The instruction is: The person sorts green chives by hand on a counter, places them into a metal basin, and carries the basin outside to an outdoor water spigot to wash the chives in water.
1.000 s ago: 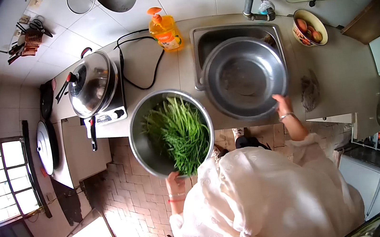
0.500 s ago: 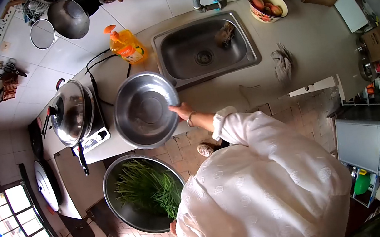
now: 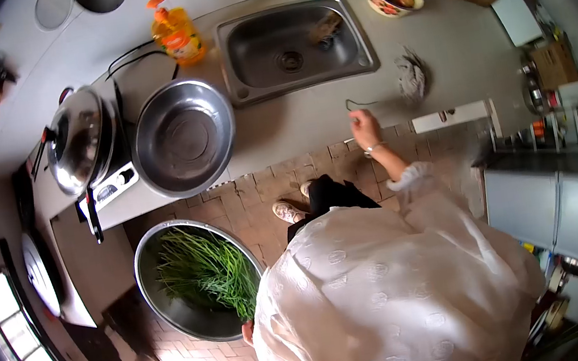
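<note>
My left hand (image 3: 248,332), mostly hidden by my white sleeve, grips the rim of a large metal basin (image 3: 150,301) below the counter's front edge. Long thin green stalks (image 3: 202,268) lie in it. My right hand (image 3: 365,129) is over the counter's front edge, fingers drawn together and slightly blurred. Right at its fingertips is a thin dark strand (image 3: 364,103) on the counter; whether the fingers pinch it is unclear. A second metal basin (image 3: 181,140), with a little liquid in its bottom, sits on the counter left of the sink, untouched.
A steel sink (image 3: 249,96) holds a brownish clump (image 3: 325,27). Nearby are an orange soap bottle (image 3: 177,38), a bowl of fruit (image 3: 394,4) and a crumpled rag (image 3: 411,78). At left, a lidded pan (image 3: 79,139) sits on a cooker (image 3: 114,186), its handle jutting past the counter edge.
My right hand has let go of the empty metal basin and moved right to the strand. The basin stays on the counter. My left hand still holds the basin of stalks. The view has shifted.
</note>
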Tool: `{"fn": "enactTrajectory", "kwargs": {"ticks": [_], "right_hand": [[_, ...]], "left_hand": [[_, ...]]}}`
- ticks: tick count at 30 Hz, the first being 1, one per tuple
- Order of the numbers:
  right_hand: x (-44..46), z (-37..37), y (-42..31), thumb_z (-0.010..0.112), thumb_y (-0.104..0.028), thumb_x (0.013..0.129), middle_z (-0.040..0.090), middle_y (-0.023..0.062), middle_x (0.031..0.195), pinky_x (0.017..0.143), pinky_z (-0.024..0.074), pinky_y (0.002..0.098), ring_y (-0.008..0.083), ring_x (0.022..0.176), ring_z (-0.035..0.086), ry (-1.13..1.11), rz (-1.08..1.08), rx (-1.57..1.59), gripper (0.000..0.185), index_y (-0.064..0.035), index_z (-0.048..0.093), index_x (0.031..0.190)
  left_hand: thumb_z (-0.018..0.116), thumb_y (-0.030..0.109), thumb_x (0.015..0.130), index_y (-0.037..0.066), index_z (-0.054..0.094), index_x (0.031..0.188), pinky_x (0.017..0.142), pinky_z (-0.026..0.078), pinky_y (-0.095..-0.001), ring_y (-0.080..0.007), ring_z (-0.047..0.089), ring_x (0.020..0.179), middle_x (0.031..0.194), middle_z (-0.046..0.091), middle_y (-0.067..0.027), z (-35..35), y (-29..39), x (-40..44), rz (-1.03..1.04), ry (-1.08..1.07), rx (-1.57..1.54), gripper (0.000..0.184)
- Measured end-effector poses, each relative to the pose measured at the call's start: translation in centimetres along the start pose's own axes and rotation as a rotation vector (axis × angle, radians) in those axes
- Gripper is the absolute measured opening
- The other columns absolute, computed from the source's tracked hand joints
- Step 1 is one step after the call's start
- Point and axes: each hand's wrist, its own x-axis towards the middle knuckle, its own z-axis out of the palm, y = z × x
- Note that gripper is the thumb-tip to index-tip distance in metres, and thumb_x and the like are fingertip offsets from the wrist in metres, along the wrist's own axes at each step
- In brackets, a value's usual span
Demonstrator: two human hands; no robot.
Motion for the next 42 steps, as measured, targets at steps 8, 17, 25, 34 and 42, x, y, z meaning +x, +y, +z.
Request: {"fn": "enactTrajectory", "kwargs": {"ticks": [8, 17, 25, 34, 42], "right_hand": [[3.1, 3.6, 4.1, 0.062, -0.029, 0.081, 0.055, 0.0217, 0.103, 0.083, 0.0426, 0.0442, 0.0365, 0.094, 0.053, 0.004, -0.102, -0.434, 0.044, 0.0005, 0.052, 0.112], [14.8, 10.9, 17.9, 0.054, -0.027, 0.086, 0.058, 0.0147, 0.086, 0.067, 0.0448, 0.0374, 0.0261, 0.076, 0.055, -0.37, -0.074, -0.499, 0.024, -0.004, 0.059, 0.089], [16.4, 19.2, -1.7, 0.057, -0.019, 0.081, 0.055, 0.009, 0.055, 0.035, 0.0391, 0.0315, 0.0179, 0.04, 0.05, -0.737, 0.397, -0.292, 0.022, -0.0061, 0.051, 0.065], [-4.7, 34.5, -38.6, 0.057, -0.019, 0.084, 0.058, 0.0078, 0.063, 0.037, 0.0406, 0.0276, 0.0158, 0.043, 0.052, -1.373, -0.304, -0.319, 0.014, -0.0057, 0.052, 0.083], [-17.7, 48.8, -56.5, 0.051, -0.014, 0.085, 0.058, 0.0079, 0.063, 0.049, 0.0438, 0.032, 0.0157, 0.052, 0.054, -1.604, -0.505, -0.345, 0.015, -0.0066, 0.056, 0.074]], "left_hand": [[0.065, 0.004, 0.071, 0.005, 0.057, 0.085, 0.053, 0.049, -0.0257, -0.0154, 0.057, 0.062, 0.08, 0.06, -0.0038, 2.8, -1.2, -6.6, 0.159, 0.003, 0.217, 0.016], [0.058, 0.01, 0.076, 0.009, 0.057, 0.072, 0.05, 0.053, -0.0324, -0.0176, 0.061, 0.06, 0.067, 0.06, -0.0027, 3.7, -4.1, -5.3, -0.041, 0.27, -0.679, 0.004], [0.054, 0.005, 0.076, 0.004, 0.055, 0.072, 0.058, 0.054, -0.0344, -0.0183, 0.06, 0.064, 0.07, 0.059, -0.006, 0.1, -5.8, -2.0, 0.03, 0.4, -0.804, 0.004], [0.055, 0.007, 0.075, 0.006, 0.056, 0.07, 0.058, 0.053, -0.0328, -0.0162, 0.058, 0.067, 0.07, 0.057, -0.0042, -14.2, 1.7, -0.5, 0.038, 0.566, -1.026, 0.005], [0.056, 0.005, 0.072, 0.003, 0.055, 0.07, 0.057, 0.054, -0.0401, -0.0222, 0.057, 0.066, 0.072, 0.055, -0.0081, -30.0, 7.4, 4.8, 0.198, 0.766, -1.283, 0.003]]}}
